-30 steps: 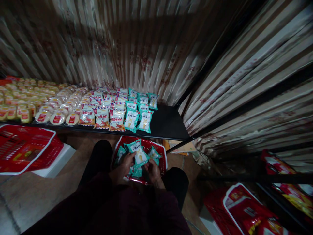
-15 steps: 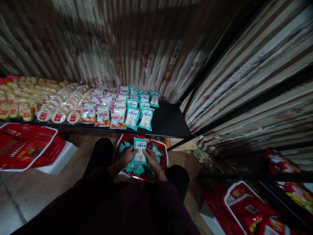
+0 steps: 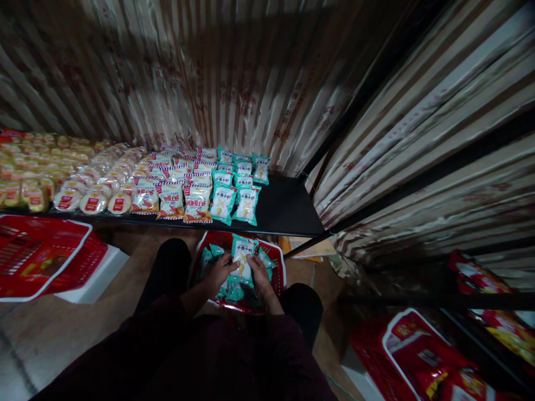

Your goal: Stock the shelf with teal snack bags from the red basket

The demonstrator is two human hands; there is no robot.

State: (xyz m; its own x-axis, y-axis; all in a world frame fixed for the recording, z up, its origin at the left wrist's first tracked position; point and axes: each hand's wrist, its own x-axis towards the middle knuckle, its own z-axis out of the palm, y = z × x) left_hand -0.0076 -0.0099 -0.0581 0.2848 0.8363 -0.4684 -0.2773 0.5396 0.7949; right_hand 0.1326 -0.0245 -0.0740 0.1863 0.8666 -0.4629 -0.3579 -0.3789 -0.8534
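Observation:
Both my hands hold one teal-and-white snack bag (image 3: 243, 249) by its two sides, its printed front facing up. My left hand (image 3: 220, 274) grips the left side, thumb on the front. On the right side is my right hand (image 3: 259, 274), its thumb also on the front. Below the bag stands a red basket (image 3: 277, 272) with several more teal bags (image 3: 236, 292) in it. Beyond it, on a black shelf (image 3: 286, 209), matching teal bags (image 3: 246, 204) stand in two columns, with one extra bag (image 3: 261, 169) at the back right.
Left of the teal bags stand orange-and-white snack bags (image 3: 198, 201), round wrapped crackers (image 3: 93, 201) and yellow packs (image 3: 35, 196). Red baskets stand at left (image 3: 79, 236) and lower right (image 3: 368, 356). A dark rack post (image 3: 317, 240) slants past the shelf's right end; striped curtain (image 3: 251, 72) hangs behind.
The held bag has tilted slightly, its top leaning right. Both hands stay on it. The view has shifted a little, moving the shelf goods leftward.

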